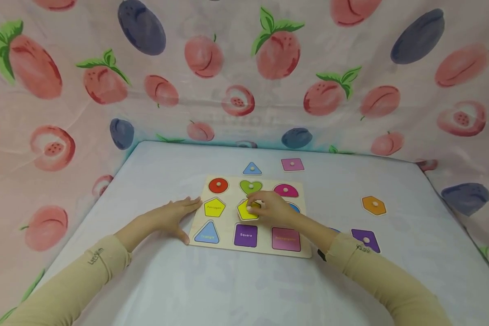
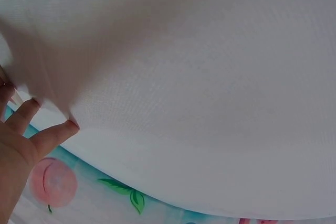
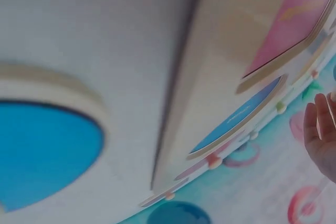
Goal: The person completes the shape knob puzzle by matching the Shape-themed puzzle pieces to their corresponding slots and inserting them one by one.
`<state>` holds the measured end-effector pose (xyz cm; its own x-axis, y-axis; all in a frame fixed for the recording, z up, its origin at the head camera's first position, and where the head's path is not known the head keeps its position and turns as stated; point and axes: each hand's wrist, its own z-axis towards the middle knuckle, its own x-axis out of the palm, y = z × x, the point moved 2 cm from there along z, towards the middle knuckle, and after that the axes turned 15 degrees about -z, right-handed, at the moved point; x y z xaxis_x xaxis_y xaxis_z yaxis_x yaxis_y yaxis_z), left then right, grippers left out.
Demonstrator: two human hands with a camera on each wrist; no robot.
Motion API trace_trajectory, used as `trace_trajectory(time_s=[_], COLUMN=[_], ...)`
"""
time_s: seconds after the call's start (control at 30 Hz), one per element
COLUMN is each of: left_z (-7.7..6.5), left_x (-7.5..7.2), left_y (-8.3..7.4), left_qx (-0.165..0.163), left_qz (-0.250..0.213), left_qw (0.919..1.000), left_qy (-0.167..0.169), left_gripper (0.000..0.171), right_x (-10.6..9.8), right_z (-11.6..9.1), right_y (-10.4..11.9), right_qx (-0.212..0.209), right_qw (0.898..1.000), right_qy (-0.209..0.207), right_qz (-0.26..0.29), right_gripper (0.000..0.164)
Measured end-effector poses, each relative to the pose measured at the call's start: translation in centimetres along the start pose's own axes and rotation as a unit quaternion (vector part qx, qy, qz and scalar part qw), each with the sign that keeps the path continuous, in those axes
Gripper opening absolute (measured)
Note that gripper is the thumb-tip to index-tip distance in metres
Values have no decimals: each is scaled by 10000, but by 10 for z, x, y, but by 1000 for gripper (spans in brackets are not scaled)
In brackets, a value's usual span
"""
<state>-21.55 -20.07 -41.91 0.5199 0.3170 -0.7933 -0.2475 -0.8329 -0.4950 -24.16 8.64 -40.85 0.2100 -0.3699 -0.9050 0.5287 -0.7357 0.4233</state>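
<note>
A wooden shape puzzle board (image 1: 224, 227) lies on the table. My right hand (image 1: 279, 209) pinches the small knob of a yellow pentagon piece (image 1: 243, 213) over the middle of the board. To its left is the yellow recess marked Pentagon (image 1: 214, 208). My left hand (image 1: 173, 218) rests with spread fingers at the board's left edge, and the left wrist view shows its fingers (image 2: 58, 132) on the white surface. A red circle (image 1: 216, 188), a green heart (image 1: 246, 188) and a magenta half circle (image 1: 282, 193) sit in the top row. My right hand partly covers a blue recess (image 3: 236, 115).
Beyond the board lie a blue triangle piece (image 1: 249, 171) and a pink four-sided piece (image 1: 287, 167). At the right are an orange hexagon (image 1: 371, 206) and a purple square (image 1: 372, 246). My right sleeve partly hides a blue rounded piece (image 3: 47, 150). Fruit-patterned cloth (image 1: 228, 54) hangs behind the table.
</note>
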Motion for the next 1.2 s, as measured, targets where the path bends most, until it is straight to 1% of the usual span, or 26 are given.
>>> trace_trajectory(time_s=[0.13,0.3,0.37,0.43,0.53,0.7,0.87,0.93,1.1,1.2], left_z=[0,0,-1,-1,-3,-4,-5,-4,-3,-2], left_x=[1,0,0,-1,-2,-3,-4,-4,-1,-1], left_y=[-1,-3,-3,-3,-2,1,4,5,4,2], left_qx=[-13,-21,-45,-3,58,196,235,250,324,367], left_qz=[-43,-53,-71,-44,-13,-35,-5,-23,-67,-63], left_qw=[10000,10000,10000,10000,10000,9998,9997,9997,9995,9993], left_qy=[38,20,16,20,27,20,-30,-34,-16,-16], left_gripper=[112,111,111,111,112,113,112,113,113,113], right_x=[4,9,11,12,13,16,24,28,37,39], right_z=[6,18,23,27,32,43,57,62,69,73], right_y=[9,20,25,29,35,41,45,47,53,56], right_qx=[37,-372,-580,-741,-767,-562,-607,-619,-479,-389], right_qw=[9994,9961,9938,9913,9897,9924,9934,9936,9944,9945], right_qy=[129,197,148,92,11,1,21,54,263,281], right_qz=[-309,-773,-941,-1085,-1205,-1099,-977,-945,-908,-935], right_gripper=[9,12,13,13,12,11,11,11,12,12])
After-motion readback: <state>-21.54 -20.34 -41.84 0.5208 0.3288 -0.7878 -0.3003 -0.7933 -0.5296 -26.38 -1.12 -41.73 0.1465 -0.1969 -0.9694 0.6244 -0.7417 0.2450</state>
